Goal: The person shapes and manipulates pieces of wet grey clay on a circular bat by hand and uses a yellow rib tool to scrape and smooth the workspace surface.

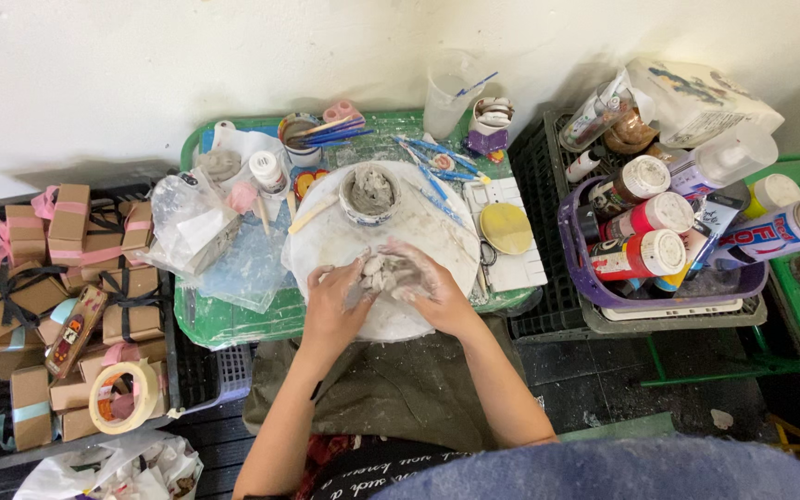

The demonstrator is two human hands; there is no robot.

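Observation:
A lump of grey clay (380, 274) lies on a round white board (326, 236) on a green tray table (224, 319). My left hand (333, 298) presses against the lump's left side and my right hand (428, 282) cups it from the right, fingers smeared with clay. Just behind the lump stands a small bowl (368, 194) filled with more wet grey clay.
Blue-handled brushes (432, 167), a yellow sponge (506, 228) on a white palette, small pots and a plastic cup crowd the table's back. A purple basket (594, 287) of paint bottles stands right. Ribboned brown gift boxes (67, 268) and a tape roll (124, 396) fill the crate at left.

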